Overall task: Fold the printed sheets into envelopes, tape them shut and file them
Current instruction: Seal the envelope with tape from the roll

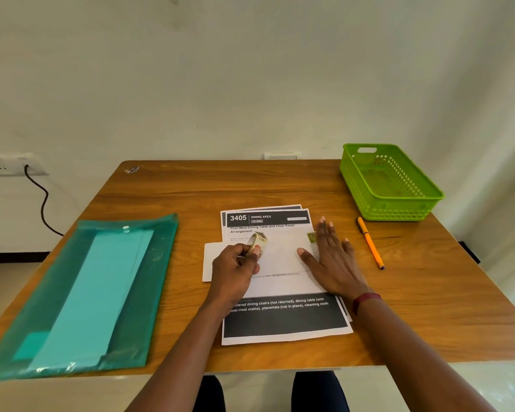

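Wooden table (191,188), set against a white wall (250,69). Green perforated plastic basket (399,208) at the far right corner, with an orange pen (370,242) lying near it on the tabletop. Wall socket (0,166) at left with a black cable (43,203) hanging down; small sticker (132,170) at the far left corner.

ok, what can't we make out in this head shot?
All head view.
- tape roll: mostly covered by fingers of the left hand; loose end not visible.
- printed sheets: middle text hidden under the folded sheet and right hand; small print blurred.
- small object at the far left corner of the table: too small to identify.
- small tab by the right fingertips: blurred, tape or not unclear.
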The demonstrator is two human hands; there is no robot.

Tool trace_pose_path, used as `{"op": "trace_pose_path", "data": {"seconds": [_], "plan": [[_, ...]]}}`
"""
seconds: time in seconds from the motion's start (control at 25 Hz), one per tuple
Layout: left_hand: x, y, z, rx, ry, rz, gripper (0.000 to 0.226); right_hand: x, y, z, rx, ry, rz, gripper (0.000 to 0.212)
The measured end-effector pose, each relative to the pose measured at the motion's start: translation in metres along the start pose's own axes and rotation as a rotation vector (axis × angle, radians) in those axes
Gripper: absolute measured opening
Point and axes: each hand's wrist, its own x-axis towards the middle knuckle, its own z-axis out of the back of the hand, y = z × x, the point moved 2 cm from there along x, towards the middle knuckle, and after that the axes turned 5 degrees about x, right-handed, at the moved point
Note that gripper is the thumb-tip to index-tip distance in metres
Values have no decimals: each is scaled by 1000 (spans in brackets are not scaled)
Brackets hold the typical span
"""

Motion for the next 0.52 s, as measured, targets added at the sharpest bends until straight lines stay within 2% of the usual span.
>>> {"op": "trace_pose_path", "data": {"seconds": [0.16,0.36,0.52], "plan": [[0,-1,1,1,6,7,11,-13,13,7,61,-211,91,70],[0,-2,3,-23,-5,11,18,-28,80,-1,2,-221,415,30],[11,-7,12,-138,-58,75,14,-28,106,-13,120,-260,337,27]]}}
